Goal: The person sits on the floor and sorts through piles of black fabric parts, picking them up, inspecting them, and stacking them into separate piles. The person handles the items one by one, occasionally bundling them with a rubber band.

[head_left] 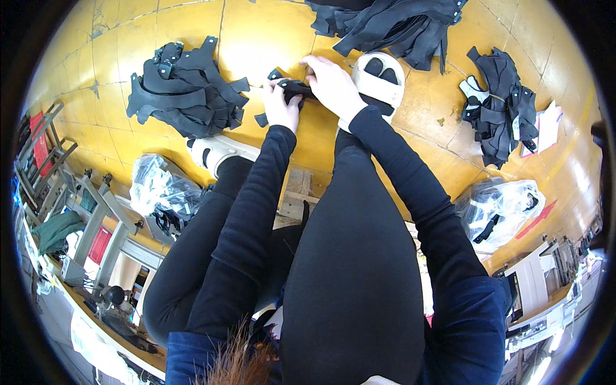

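Between my shoes, just above the yellow floor, my left hand point(283, 108) grips a small bundle of black fabric pieces point(294, 87), its thumb pressed on top. My right hand point(333, 88) is close beside it, fingers curled together at the bundle's right end. What those fingers pinch, if anything, is too small to make out. A loose pile of curved black fabric pieces point(176, 90) lies to the left of my hands. Beyond them, at the top, is another heap of long black pieces point(401, 29).
To the right lies a tied black fabric bundle point(500, 106) beside white paper point(547, 128). Clear plastic bags with dark items are at left point(160, 186) and right point(500, 208). My white shoes point(221, 154) flank the work. Metal frames point(96, 218) stand at far left.
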Action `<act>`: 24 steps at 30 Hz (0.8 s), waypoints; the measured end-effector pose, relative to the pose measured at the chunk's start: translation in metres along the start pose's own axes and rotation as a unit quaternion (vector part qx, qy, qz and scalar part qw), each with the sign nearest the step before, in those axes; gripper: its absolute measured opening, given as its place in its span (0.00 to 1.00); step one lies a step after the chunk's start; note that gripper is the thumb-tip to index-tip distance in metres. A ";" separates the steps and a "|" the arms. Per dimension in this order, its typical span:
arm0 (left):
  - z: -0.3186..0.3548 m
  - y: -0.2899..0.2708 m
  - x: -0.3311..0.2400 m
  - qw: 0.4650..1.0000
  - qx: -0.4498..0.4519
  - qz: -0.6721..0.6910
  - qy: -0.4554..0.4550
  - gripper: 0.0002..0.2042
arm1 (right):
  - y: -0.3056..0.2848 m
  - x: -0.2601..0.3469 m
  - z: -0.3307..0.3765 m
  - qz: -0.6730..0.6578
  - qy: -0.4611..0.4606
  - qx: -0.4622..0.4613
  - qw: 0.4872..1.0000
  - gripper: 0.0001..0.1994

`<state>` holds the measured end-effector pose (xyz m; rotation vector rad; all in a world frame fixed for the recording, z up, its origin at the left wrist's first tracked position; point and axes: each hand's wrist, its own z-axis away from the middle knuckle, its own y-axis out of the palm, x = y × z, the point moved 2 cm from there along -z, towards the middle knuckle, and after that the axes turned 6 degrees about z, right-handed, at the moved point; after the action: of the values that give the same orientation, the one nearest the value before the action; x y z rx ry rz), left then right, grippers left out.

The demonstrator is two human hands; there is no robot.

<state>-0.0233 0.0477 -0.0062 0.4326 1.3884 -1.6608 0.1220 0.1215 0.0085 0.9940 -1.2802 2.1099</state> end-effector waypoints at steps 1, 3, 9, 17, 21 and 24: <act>0.002 -0.001 0.000 1.000 -0.006 0.003 0.025 0.19 | 0.000 0.002 0.001 -0.006 -0.013 -0.014 1.000 0.13; 0.006 -0.003 0.001 0.998 -0.010 0.009 0.061 0.14 | 0.000 0.003 0.002 -0.014 0.000 -0.015 1.000 0.14; 0.014 -0.005 0.018 0.985 0.024 0.172 0.020 0.06 | 0.006 -0.003 0.003 0.075 0.020 0.121 0.990 0.20; 0.000 -0.068 -0.016 0.900 -0.127 0.407 -0.089 0.19 | -0.016 0.019 -0.003 -0.082 0.011 0.009 0.997 0.08; -0.032 -0.140 -0.040 0.863 -0.317 0.393 -0.009 0.25 | -0.045 0.030 0.011 -0.155 -0.029 -0.064 0.985 0.06; -0.055 -0.178 -0.049 0.822 -0.378 0.423 0.042 0.22 | -0.068 0.030 0.027 -0.163 -0.055 -0.083 0.982 0.05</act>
<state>-0.1551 0.1112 0.1196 0.5340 1.4736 -0.3173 0.1606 0.1285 0.0768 1.1707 -1.2270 1.6944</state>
